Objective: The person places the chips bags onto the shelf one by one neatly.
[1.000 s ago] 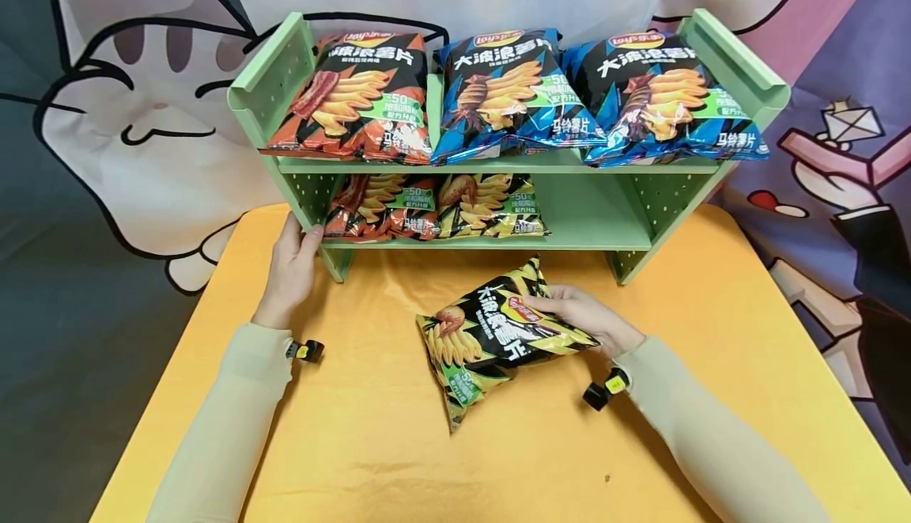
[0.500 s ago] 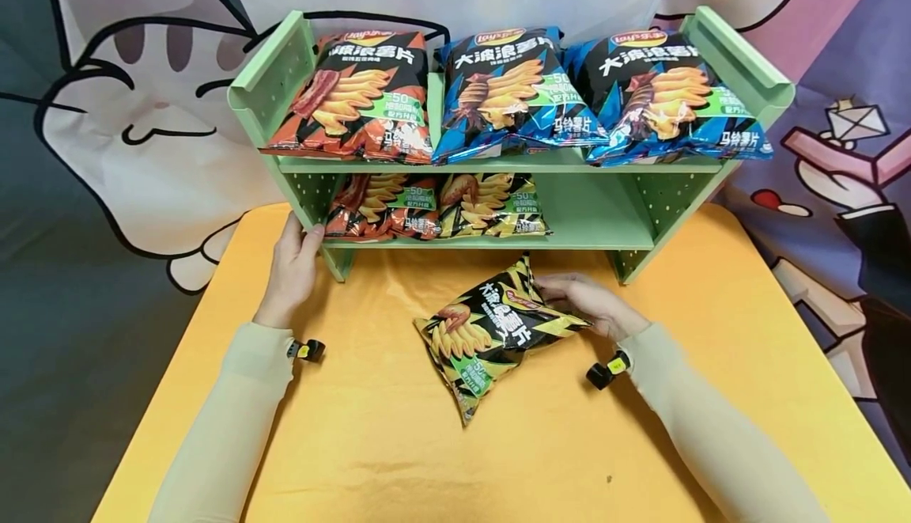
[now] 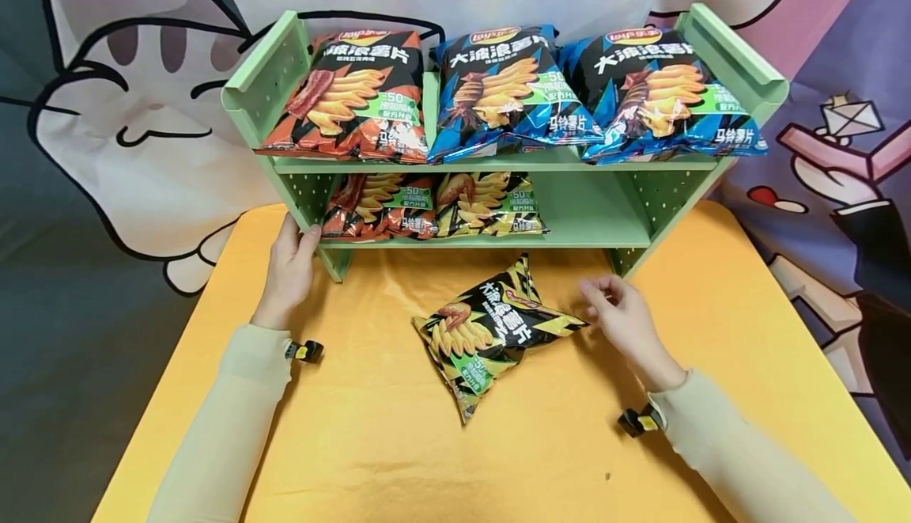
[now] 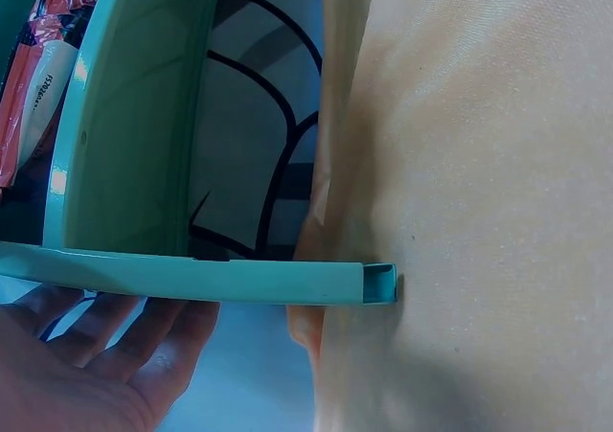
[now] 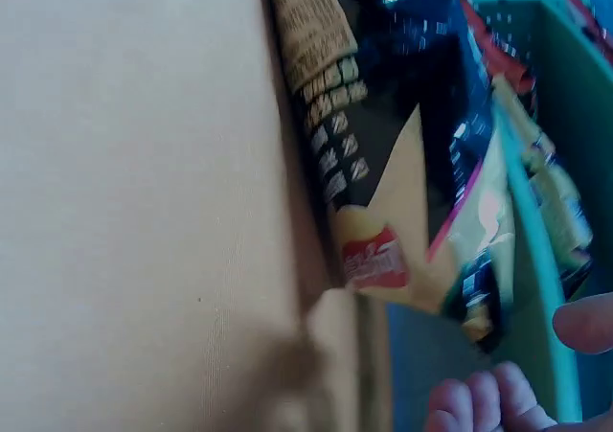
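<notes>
My left hand (image 3: 286, 274) holds the left side panel of a green two-tier shelf (image 3: 598, 242), its thumb at the front edge. In the left wrist view, the fingers (image 4: 144, 360) lie along the panel's outer face. A black and yellow bag of potato chips (image 3: 491, 333) lies on the table in front of the shelf, turned at a slant. Just right of its top corner hovers my right hand (image 3: 626, 325), fingers loosely bent and nothing in them. The right wrist view shows the bag's printed side (image 5: 402, 164) beyond the fingertips (image 5: 484, 394).
On the upper tier sit a red chip bag (image 3: 356, 100) and two blue ones, left blue bag (image 3: 501, 96) and right blue bag (image 3: 662, 100). Below are red bags (image 3: 387, 210) and a yellow bag (image 3: 491, 205) at the left. An orange cloth (image 3: 398, 460) covers the table.
My right hand has let go of the yellow chip bag and drawn back to the right. The bag has turned slightly and settled on the table. The left hand stays at the shelf.
</notes>
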Demonstrator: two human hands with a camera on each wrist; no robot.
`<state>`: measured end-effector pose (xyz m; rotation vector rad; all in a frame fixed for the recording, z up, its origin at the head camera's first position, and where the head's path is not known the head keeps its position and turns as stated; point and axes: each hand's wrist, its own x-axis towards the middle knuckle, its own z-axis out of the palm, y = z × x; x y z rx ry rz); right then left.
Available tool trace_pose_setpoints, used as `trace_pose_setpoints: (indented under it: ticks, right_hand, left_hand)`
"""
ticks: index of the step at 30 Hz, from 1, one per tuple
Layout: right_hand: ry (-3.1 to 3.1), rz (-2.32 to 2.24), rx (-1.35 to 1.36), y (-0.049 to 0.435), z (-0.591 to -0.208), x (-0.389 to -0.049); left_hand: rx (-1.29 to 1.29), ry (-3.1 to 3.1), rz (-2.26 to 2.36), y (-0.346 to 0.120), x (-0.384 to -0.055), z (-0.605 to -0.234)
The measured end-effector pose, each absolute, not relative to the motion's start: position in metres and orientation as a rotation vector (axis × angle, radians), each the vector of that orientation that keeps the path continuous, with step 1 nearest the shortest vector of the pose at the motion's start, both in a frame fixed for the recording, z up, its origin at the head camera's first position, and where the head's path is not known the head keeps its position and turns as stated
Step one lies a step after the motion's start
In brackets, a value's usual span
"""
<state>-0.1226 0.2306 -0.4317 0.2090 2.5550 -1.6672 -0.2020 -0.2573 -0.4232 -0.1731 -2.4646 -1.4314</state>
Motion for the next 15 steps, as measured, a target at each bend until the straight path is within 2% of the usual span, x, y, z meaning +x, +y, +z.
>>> trace_pose_setpoints:
  ticks: [7, 15]
  right_hand:
    - [2.661, -1.448, 0.078, 0.228, -0.419, -0.083]
    - [2.294, -1.490, 0.123, 0.218, -0.422, -0.072]
  left_hand:
    - [-0.173, -2.467, -1.430, -0.257, -0.202, -0.423]
    - [-0.169, -2.466, -1.427, -0.257, -0.202, -0.424]
